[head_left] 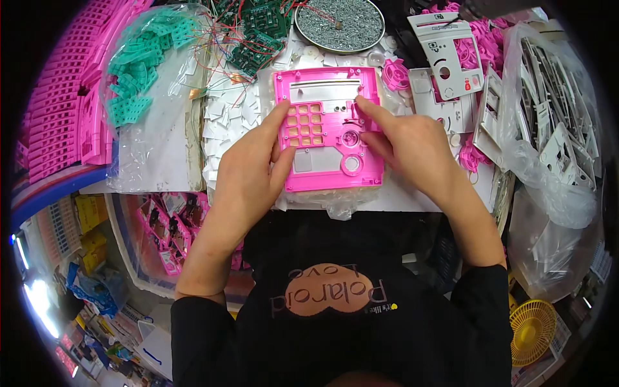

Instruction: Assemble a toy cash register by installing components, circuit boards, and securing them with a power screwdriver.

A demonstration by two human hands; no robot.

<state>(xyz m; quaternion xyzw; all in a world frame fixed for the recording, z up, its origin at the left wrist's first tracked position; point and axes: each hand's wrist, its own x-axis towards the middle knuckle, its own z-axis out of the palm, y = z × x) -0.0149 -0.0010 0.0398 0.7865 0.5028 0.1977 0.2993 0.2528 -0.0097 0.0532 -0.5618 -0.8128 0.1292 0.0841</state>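
A pink plastic casing (371,169) lies in front of me, its inner side up, with a grid of square key holes and two round openings. Grey-white insert plates (322,161) show inside its frame. My left hand (248,164) holds the casing's left edge, thumb and index finger on the rim beside the key grid; its other fingers are mostly hidden. On the opposite side my right hand (416,145) has index finger and thumb spread, the index tip touching near the upper plate and the thumb beside a round opening.
A round metal tray of screws (340,26) stands behind, near green circuit boards (261,51) with red wires. Bagged teal parts (138,64) and stacked pink panels (64,84) lie left. White printed panels (448,55) and a plastic bag of panels (558,122) crowd the right.
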